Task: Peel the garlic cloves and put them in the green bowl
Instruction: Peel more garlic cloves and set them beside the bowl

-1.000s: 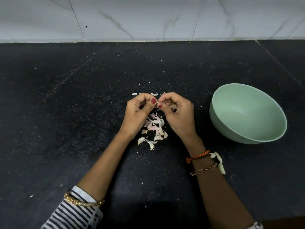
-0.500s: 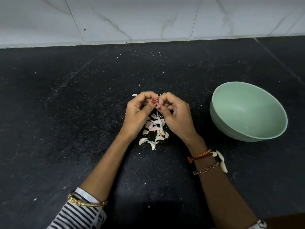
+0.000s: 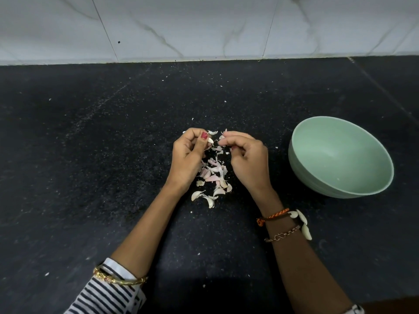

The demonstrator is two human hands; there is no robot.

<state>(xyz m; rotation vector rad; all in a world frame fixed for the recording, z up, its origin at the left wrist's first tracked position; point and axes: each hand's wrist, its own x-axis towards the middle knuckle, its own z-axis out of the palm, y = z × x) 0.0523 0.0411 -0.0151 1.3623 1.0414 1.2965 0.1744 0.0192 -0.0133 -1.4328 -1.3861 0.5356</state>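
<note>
Head view: left hand pinches a pale garlic clove between thumb and curled fingers at mid-counter; right hand, fingers curled, pinches a scrap of skin just beside it. Loose peels lie below them. Green bowl stands toward the black counter's right edge.

There is one view only, from a wide-angle camera on the person's head, looking forward and steeply down over both forearms at a black counter. It sits close above the work, with the tiled wall at the counter's far edge along the top of the frame.
</note>
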